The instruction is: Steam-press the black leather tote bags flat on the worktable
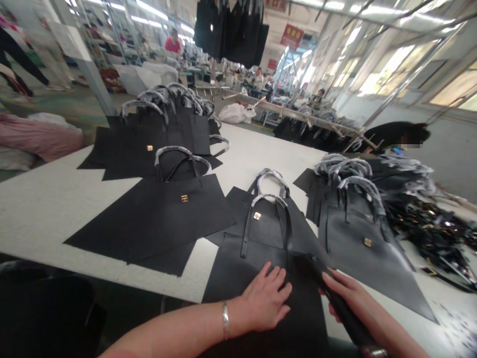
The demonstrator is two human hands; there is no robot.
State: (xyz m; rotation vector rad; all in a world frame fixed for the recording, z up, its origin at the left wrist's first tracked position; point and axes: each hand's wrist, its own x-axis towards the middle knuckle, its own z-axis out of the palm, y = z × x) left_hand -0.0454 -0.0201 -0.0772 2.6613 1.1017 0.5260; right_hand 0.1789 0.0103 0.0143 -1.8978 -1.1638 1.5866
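Observation:
A flat black leather bag panel (257,253) with handles and a small gold clasp lies at the near edge of the white table (44,209). My left hand (266,298) rests flat on it with the fingers stretched out, a silver bangle on the wrist. Just to its right, my right hand (348,296) is wrapped round a black rod-like tool (335,298) that lies slanted over the panel's right side.
More black bag panels lie in stacks: one at centre left (156,214), one farther back (149,134), one at the right (368,248). A heap of dark straps with metal parts (436,233) is at the far right. A person leans over the table's far side; others work behind.

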